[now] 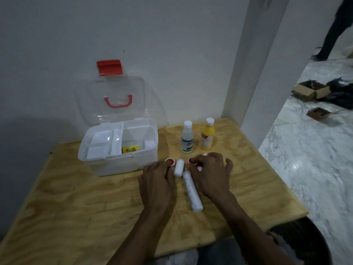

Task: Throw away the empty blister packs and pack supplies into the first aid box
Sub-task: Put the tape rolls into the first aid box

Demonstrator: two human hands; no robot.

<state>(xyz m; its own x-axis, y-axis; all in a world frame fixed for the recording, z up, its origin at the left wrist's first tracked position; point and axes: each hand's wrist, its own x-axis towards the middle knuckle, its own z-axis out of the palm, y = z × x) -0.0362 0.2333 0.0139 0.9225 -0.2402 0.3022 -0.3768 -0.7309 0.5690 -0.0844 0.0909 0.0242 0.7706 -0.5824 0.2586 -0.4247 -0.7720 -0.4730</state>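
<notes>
White wall and a white pillar stand behind a pale plywood worktop (pixel 76 217), with marble floor off to the right. On the worktop the first aid box (pixel 118 150) sits with its clear lid (pixel 112 100) thrown back against the wall; inside, a white divider tray fills the left part and a small yellow packet (pixel 129 149) lies in the open right compartment.

Just right of the box stand a clear bottle (pixel 187 137) and a yellow bottle (pixel 207 133), both upright and capped. Nearer the person lie a short white roll (pixel 179 168) and a longer white tube (pixel 192 192), end to end between the hands. No blister pack can be made out.

The left hand (pixel 157 180) lies palm down, its fingertips curled onto a small red-capped item (pixel 170 161) beside the box. The right hand (pixel 209 173) has its fingers curled over a second red-capped item (pixel 192 160), seemingly pinching it; what either item is stays hidden under the fingers.

These small supplies look light and rigid, with smooth plastic that could slip, so a pinch across the cap or round the body should hold them. The white roll is probably soft and will roll on the worktop; it is best taken round its middle. The bottles, likely holding liquid, will be heavier and are best gripped round the body and kept upright in the open compartment.
</notes>
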